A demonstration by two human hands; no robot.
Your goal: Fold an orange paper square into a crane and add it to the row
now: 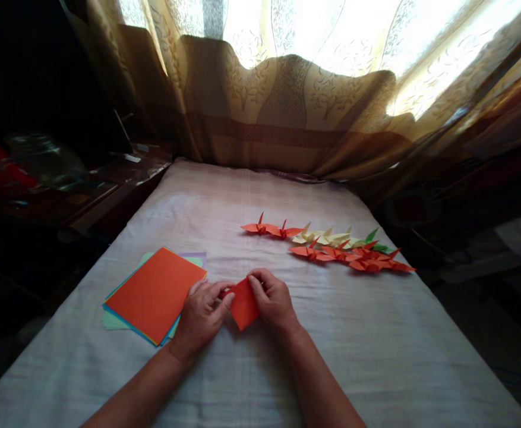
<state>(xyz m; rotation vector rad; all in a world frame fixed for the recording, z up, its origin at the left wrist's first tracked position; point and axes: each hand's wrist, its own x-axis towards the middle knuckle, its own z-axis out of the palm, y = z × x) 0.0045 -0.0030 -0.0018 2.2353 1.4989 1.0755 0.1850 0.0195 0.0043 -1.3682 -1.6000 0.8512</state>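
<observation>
Hands meet at the near middle of the cloth-covered table [376, 356]: left hand [200, 318] & right hand [273, 300] each pinch 1 side of a small folded orange paper [243, 304], fingers curled shut on it, paper just above the cloth. Stack of colored sheets [153, 294], orange on top, lies just left of the left hand. Row of finished paper cranes [331, 249], orange, cream & green, sits farther back to the right, w/ curtain [287, 113] behind.

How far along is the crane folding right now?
Done: a row of folded cranes lies on the cloth. In hand: left hand and right hand press a part-folded orange sheet. Left: a stack of flat paper beside the left hand.
</observation>
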